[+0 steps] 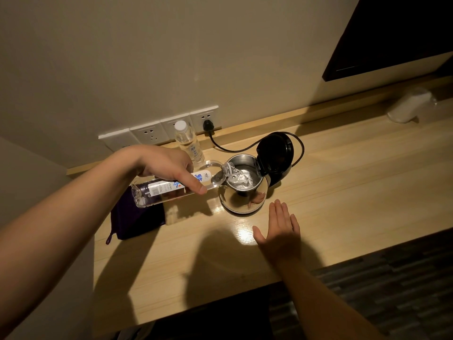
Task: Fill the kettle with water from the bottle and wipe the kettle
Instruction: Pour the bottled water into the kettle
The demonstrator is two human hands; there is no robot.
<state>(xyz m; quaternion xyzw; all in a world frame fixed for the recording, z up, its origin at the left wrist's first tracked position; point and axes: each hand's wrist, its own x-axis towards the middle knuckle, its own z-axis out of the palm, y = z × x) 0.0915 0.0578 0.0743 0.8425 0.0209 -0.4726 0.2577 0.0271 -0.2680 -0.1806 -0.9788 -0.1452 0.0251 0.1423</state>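
The right hand (279,231) lies flat on the desk (343,192), fingers straight. Just beyond its fingertips stands the kettle (245,202), lid (274,153) up. The left hand (169,168) grips the tipped bottle (157,190), pouring water into the kettle's mouth. A purple cloth (137,217) lies beneath that hand.

I read "450mL" beside a barcode on the white label of the bottle (157,191); its large blue characters, and the print on the second bottle (190,143), are illegible to me.
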